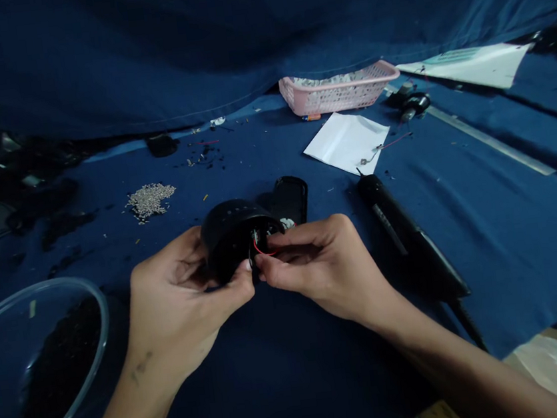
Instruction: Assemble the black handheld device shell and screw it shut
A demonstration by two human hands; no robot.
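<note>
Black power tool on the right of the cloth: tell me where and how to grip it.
Take the black power tool around the thick middle of its body, coming from above with thumb and fingers on its two long sides. It lies flat, slanting away, so both sides look reachable. Keep clear of the thin tip at the far end and the cord at the near end.

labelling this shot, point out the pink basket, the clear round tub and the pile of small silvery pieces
pink basket (305, 103): head view, front wall
clear round tub (104, 317): head view, rim
pile of small silvery pieces (151, 201): head view, middle
</note>
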